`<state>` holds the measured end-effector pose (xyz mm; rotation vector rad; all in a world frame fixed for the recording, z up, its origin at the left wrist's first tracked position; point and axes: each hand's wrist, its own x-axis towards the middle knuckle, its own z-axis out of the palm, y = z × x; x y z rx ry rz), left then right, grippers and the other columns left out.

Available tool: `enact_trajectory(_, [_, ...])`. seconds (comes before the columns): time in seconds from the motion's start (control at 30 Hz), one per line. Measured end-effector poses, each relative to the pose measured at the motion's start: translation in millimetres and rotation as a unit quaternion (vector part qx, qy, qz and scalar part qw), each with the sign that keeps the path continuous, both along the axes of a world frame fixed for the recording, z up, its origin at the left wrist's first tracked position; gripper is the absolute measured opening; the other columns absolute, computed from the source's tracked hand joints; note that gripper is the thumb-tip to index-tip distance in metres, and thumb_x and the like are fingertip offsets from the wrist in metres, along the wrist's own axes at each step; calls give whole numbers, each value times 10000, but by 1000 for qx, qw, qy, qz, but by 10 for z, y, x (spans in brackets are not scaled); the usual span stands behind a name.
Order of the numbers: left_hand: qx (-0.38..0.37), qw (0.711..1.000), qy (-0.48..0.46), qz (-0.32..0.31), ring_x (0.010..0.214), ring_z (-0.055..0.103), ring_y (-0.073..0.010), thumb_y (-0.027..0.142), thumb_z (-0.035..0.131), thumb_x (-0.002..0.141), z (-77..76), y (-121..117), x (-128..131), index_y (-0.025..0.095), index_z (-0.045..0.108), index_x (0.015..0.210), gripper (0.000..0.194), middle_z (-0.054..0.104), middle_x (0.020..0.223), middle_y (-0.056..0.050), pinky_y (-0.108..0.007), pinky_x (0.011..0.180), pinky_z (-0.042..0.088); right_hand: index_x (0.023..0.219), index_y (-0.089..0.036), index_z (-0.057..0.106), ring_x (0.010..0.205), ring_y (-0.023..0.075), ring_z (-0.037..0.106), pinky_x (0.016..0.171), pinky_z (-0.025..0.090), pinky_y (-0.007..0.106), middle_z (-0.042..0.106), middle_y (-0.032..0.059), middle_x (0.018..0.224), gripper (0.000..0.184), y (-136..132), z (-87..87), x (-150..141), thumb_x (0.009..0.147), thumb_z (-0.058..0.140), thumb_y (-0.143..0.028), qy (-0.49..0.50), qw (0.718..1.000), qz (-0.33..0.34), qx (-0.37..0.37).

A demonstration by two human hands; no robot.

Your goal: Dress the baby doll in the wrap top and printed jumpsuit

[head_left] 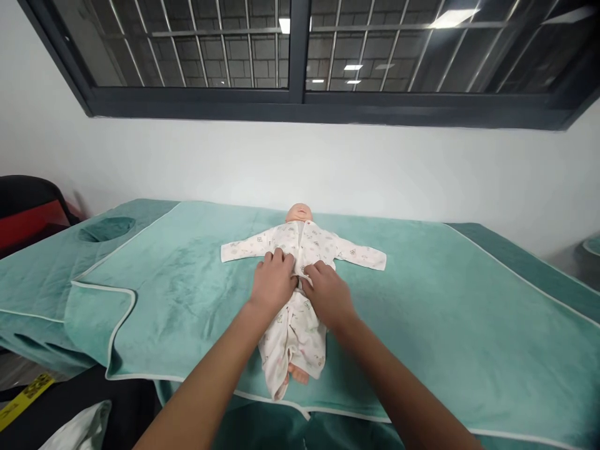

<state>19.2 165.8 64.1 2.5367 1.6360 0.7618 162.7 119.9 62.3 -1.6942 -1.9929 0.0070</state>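
Note:
A baby doll [300, 212] lies on its back in the middle of the bed, head toward the wall. It wears a white printed baby shirt [281, 236] with both sleeves stretched out sideways, and matching baby pants [300, 331]. Bare toes show at one pant leg. My left hand [274, 279] is closed on the shirt's lower front edge, left of the middle. Opposite it, my right hand [328, 294] pinches the other side of the front at the waist. A small dark gap shows between the hands. My fingertips are partly hidden.
A green velvety cover [422, 325] with pale piping lies over the bed, which has a face hole [107, 229] at the left. Behind stands a white wall [300, 162] under a barred window. Black and red seating [32, 215] and a pale cloth [82, 428] are at the left.

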Motion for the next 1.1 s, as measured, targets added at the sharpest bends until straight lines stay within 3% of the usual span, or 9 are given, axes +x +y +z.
enact_trajectory(0.13, [-40,972,-201,112,741,554,-191,317,434,874,-76,148,-309,217,530,785,165,596,783,-30,-298,675,411,825,-223,522,693,164,560,657,424,285,609,17,777,114,44,53,335,882,472,-308,199,977,-64,29])
enact_trajectory(0.27, [-63,926,-282,243,665,537,-199,306,408,853,-306,318,-915,194,510,761,178,553,692,-26,-326,658,432,834,-203,527,596,163,565,560,452,283,603,12,696,204,-100,-207,1055,802,535,-404,432,873,-222,45])
enact_trajectory(0.3, [-60,926,-275,252,696,543,-217,296,438,831,-372,331,-1039,192,509,741,155,547,691,-35,-351,689,439,802,-196,537,572,167,555,543,445,290,599,15,666,214,-152,-294,1224,771,559,-406,430,861,-269,29])
enact_trajectory(0.43, [-14,933,-246,261,1043,528,-301,164,497,725,-532,269,-1193,159,568,866,158,584,976,-127,-437,921,406,850,-180,593,632,194,562,622,453,335,626,46,707,280,-292,-458,1482,758,578,-444,304,898,-312,55])
enact_trajectory(0.53, [-23,950,-265,166,1095,533,-274,184,483,764,-486,169,-1000,172,589,995,254,594,1100,-112,-407,955,417,924,-184,601,700,188,570,688,464,337,631,55,805,279,-277,-366,1182,790,566,-426,258,935,-222,102])
enact_trajectory(0.63, [-170,939,-298,-4,945,607,-221,298,483,838,-362,52,-796,201,628,918,192,659,985,-49,-352,884,467,921,-207,613,746,171,579,710,471,310,635,40,857,199,-219,-259,749,845,534,-373,272,962,-10,-7])
enact_trajectory(0.73, [-246,916,-304,-89,959,607,-203,352,510,855,-268,-57,-763,214,636,929,201,655,994,-31,-327,881,467,851,-216,610,773,157,559,696,449,289,611,15,842,147,-183,-211,517,880,518,-327,268,949,128,-107])
enact_trajectory(0.97, [-266,899,-300,-178,1043,556,-205,347,558,843,-169,-105,-857,208,632,900,168,570,1096,-60,-325,899,448,882,-216,642,850,156,543,763,432,296,596,23,926,148,-193,-50,626,913,554,-332,238,924,259,-152])
enact_trajectory(1.1, [-250,916,-251,-188,1013,542,-208,430,524,881,-36,-94,-719,214,679,887,266,578,1034,-55,-346,922,414,936,-226,640,922,188,535,809,423,324,608,32,962,184,-233,38,513,859,648,-394,152,944,271,-111])
